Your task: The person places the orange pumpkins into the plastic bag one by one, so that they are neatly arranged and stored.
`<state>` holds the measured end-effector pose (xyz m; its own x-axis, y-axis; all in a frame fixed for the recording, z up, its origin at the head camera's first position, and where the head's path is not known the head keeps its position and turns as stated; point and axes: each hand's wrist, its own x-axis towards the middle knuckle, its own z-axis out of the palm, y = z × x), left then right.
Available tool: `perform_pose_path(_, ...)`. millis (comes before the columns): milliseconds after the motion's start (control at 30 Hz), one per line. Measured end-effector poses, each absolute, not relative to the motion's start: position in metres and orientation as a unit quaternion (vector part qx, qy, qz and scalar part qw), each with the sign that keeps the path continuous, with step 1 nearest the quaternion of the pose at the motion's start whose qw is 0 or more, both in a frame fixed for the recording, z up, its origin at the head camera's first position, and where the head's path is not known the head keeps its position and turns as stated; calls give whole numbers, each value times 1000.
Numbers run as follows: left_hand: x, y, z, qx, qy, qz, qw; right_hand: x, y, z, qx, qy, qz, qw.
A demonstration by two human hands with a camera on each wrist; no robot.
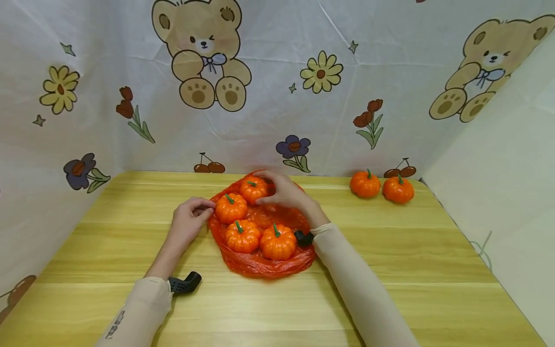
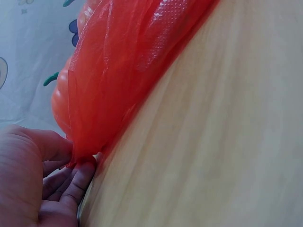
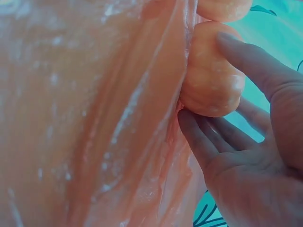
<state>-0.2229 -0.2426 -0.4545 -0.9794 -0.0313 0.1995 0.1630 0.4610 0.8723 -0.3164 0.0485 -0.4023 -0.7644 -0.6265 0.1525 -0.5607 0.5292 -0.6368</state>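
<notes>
Several small orange pumpkins with green stems sit in an opened red plastic bag [image 1: 266,271] on the table. My left hand [image 1: 187,220] is at the bag's left edge, and in the left wrist view its thumb and fingers pinch a fold of the red plastic [image 2: 109,90]. At the back of the bag my right hand [image 1: 288,193] holds the rearmost pumpkin [image 1: 250,193]. The right wrist view shows the thumb on one side of that pumpkin [image 3: 210,80] and the fingers curled against its other side, beside the crinkled plastic. Another pumpkin [image 1: 231,210] lies close to my left fingertips.
Two more pumpkins stand side by side at the table's back right, one on the left [image 1: 365,185] and one on the right [image 1: 398,190]. Behind the wooden table [image 1: 412,270] hangs a white cloth [image 1: 277,38] printed with bears and flowers.
</notes>
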Motion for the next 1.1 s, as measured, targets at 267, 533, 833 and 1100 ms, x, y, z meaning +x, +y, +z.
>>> perform_pose_path(267,-222,-237,-454,-38,-850,-517,90,-310,57,-397,-322,881,-344,50)
perform_pose_path(533,-221,-240,-453,-33,-853,-514,85,-306,80,-388,-307,862,-403,29)
perform_pose_path(833,-220,-243,-451,-39,-854,-512,83,-305,111,-377,-256,847,-466,2)
perform_pose_path(1100,-218,-241,-450,-39,-857,-506,89,-302,151,-372,-215,855,-471,-31)
